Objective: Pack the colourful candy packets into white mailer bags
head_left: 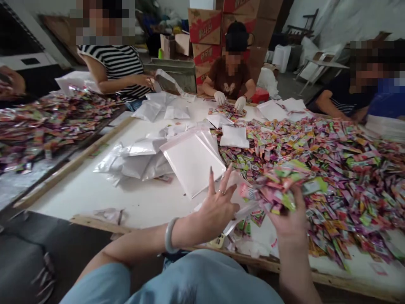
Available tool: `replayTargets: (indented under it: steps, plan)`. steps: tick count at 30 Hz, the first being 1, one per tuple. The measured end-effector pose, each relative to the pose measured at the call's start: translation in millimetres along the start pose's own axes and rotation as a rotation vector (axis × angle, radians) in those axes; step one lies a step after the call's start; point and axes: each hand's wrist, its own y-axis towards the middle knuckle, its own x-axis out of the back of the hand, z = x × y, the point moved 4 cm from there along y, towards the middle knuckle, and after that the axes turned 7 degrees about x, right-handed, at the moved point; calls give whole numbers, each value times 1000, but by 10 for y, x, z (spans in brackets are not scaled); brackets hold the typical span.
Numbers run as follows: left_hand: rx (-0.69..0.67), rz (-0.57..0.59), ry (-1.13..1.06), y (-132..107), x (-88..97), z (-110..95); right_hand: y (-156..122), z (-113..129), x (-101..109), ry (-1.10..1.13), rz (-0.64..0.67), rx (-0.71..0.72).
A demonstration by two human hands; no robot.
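Observation:
My left hand [218, 204], with a ring and a pale bangle, is at a thin white plastic bag [248, 207]. Two of its fingers stretch out over a stack of flat white bags [193, 162], while the others bend at the held bag's edge. To the right, my right hand [292, 207] grips a bunch of small colourful packets [280, 188], raised above the table beside the bag's mouth. Some packets hide part of the palm. A large heap of the same packets [341, 169] spreads behind and right of this hand.
Filled white bags [142, 158] lie on the white table [152, 202] to the left. Across from me, a person in white gloves [229, 101] handles packets. Other people sit left and right. A second packet heap [57, 122] lies far left, and cardboard boxes [205, 31] are stacked behind.

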Motion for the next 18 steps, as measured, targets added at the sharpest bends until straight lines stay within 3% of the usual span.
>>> replayTargets:
  steps: [4,9,14,16,18]
  plan:
    - [35,-96,-96,-89,-25,-55,-33,-107,-38,-319,-129,112]
    - [71,-166,-234,-103,-65,-187,-163,-151,35,-615,-125,112]
    - [3,-175,-416,-144,-9,-162,-197,-269,-254,-513,-166,111]
    - [-37,-189,-610,-173,66,-40,-227,-333,-296,-383,-173,135]
    - [20,-250,-847,-155,89,147,-252,-383,-277,-315,-62,136]
